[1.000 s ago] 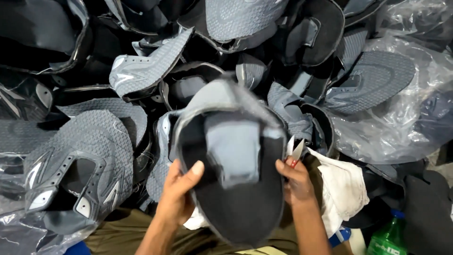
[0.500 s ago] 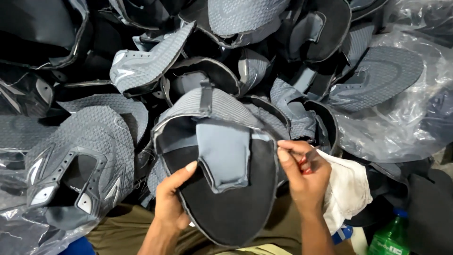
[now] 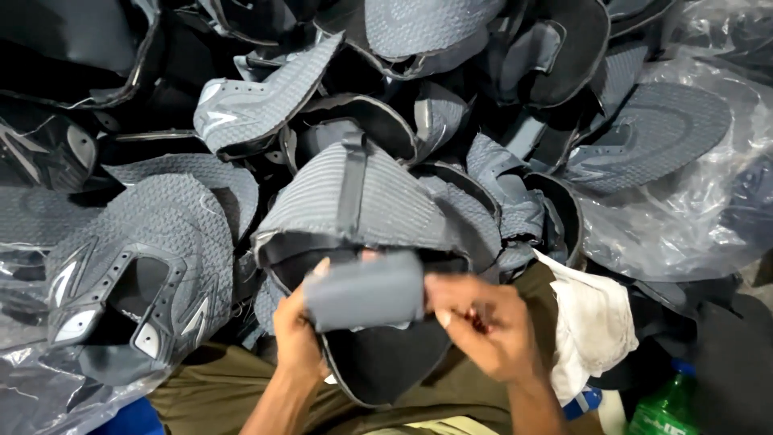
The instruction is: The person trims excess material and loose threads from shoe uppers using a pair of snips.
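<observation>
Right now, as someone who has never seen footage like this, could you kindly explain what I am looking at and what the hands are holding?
There is no machine here: this is a person working with two bare hands, filmed by one camera worn on the head and looking down at the lap. The left hand and the right hand together hold a grey and black shoe upper, the soft top part of a shoe without a sole. Their fingers pinch its padded grey tongue, folded toward the camera. All around lies a heap of similar grey shoe uppers, some resting on clear plastic bags. A white cloth lies beside the right hand, and a green bottle stands at the lower right corner.
</observation>
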